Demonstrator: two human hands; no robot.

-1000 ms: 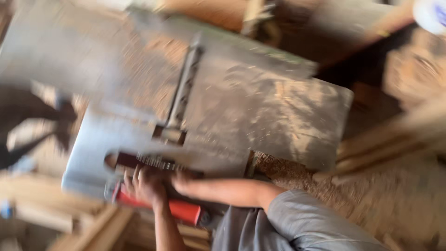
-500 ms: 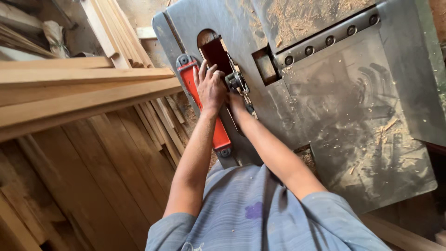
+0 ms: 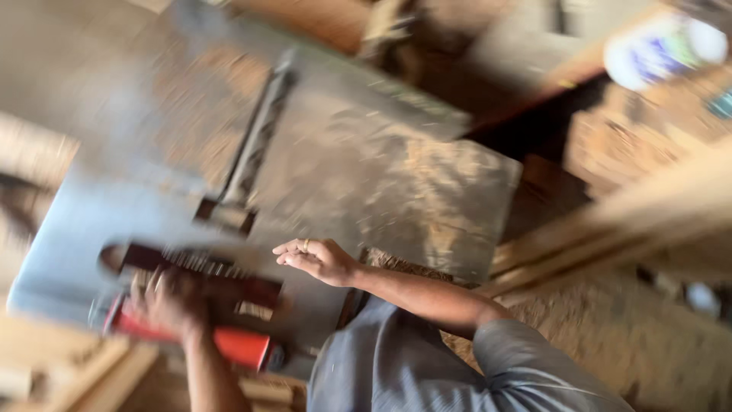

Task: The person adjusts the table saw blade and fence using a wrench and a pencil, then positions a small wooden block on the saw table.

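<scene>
Left hand (image 3: 171, 301) is laid on the red guard (image 3: 229, 345) at 7 o'clock, grip can't be told thru blur. Right hand (image 3: 316, 259), lifted off since 0.5 s ago, is held w/ fingers spread, empty, over the sawdusted table (image 3: 396, 183).

Sawdust (image 3: 427, 179) lies scattered over the grey metal machine table (image 3: 366, 152) in front of me; a long metal bar (image 3: 255, 145) runs across its top; pale wooden planks (image 3: 633, 221) lean off to my right, blurred; more sawdust (image 3: 602, 336) heaps on the floor beside them; a white-and-blue container (image 3: 659, 46) sits up in the corner, too blurred to identify.
</scene>
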